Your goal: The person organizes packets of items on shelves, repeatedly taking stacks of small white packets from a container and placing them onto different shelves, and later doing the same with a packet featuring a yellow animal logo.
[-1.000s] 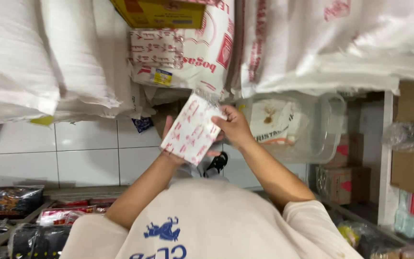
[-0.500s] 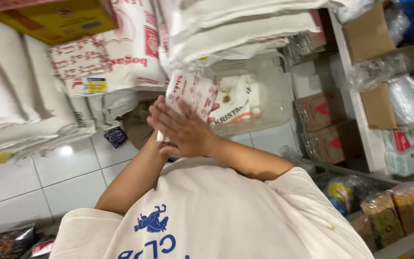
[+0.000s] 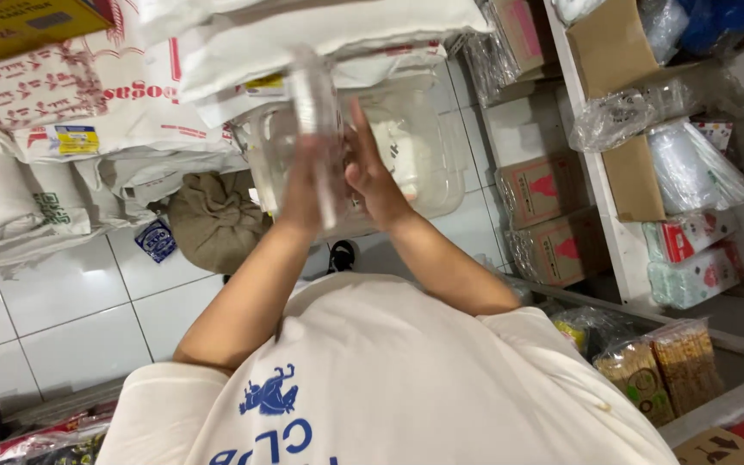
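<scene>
Both my arms reach out from my cream shirt. My left hand and my right hand press together around a thin white packet, which stands edge-on and blurred between the palms. The packet sticks up above the fingers. Right behind the hands sits a clear plastic tub with white contents.
White sacks with red print are piled above and to the left, with a yellow carton on top. A brown cloth bag lies on the white tiles. Cardboard boxes, a white shelf and wrapped snack packs are at the right.
The view has swung to the right. The packet, first held flat with its printed face showing, now sits edge-on between both palms in front of the clear tub.
</scene>
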